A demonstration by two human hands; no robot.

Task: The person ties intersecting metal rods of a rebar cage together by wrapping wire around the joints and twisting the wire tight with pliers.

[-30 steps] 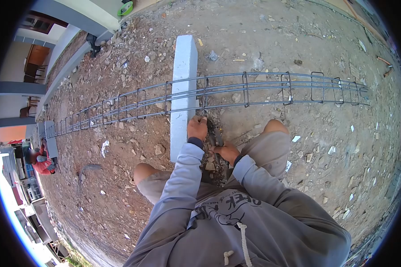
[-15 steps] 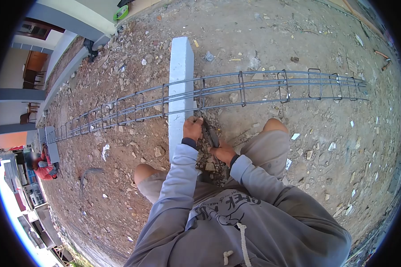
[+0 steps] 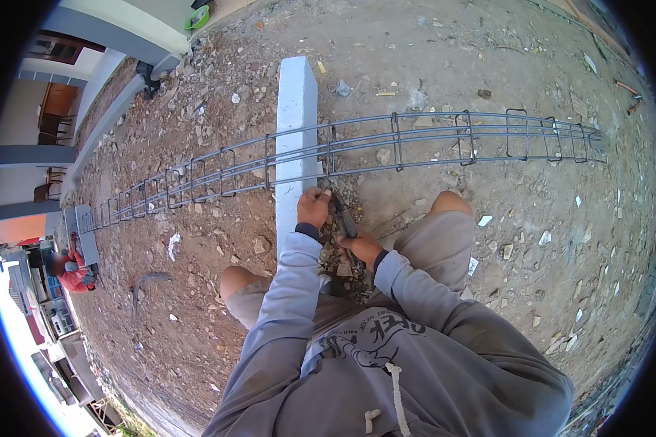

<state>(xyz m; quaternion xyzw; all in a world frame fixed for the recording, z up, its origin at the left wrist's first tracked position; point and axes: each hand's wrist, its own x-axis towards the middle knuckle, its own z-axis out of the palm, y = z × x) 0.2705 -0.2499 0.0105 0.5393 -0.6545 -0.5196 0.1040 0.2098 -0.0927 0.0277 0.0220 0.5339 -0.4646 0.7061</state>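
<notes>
A long cage of steel rebar (image 3: 362, 148) with square stirrups lies across a pale blue block-like beam (image 3: 299, 87). My left hand (image 3: 314, 207) is closed in a pinch just below the cage's near bar, over the beam's right edge; whatever is in its fingertips is too small to make out. My right hand (image 3: 363, 247) is wrapped around the handles of dark pincers (image 3: 345, 217). Their head points up beside my left fingertips, close under the near bar. Whether the jaws grip anything is not visible.
Stony ground with rubble and white tile shards surrounds my knees. At the cage's far left end, a person in red (image 3: 74, 273) crouches by another grey support (image 3: 86, 237). A bundle of thin wire (image 3: 147, 280) lies left. A green basin (image 3: 197, 17) stands by the building.
My right hand and the pincers have shifted slightly up and left. My left hand stays pinched in nearly the same place. The cage and beam look unmoved.
</notes>
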